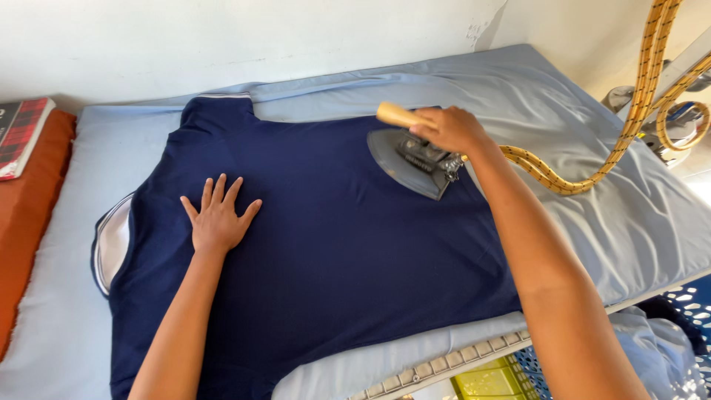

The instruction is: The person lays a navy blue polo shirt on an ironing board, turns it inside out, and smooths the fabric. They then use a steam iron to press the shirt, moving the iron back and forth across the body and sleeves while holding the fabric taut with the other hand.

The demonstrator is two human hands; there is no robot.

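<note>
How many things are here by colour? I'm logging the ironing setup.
Navy blue: 1, the short-sleeved shirt
Light blue: 1, the padded table cover sheet
Grey metal: 1, the wooden-handled iron
Yellow braided: 1, the power cord
Orange: 1, the cushion
Total: 5

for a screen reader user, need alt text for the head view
A person's right hand grips the wooden handle of an iron on a navy shirt, while the left hand lies flat on it.

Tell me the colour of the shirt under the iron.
The shirt is dark navy blue, seen in the head view.
</note>
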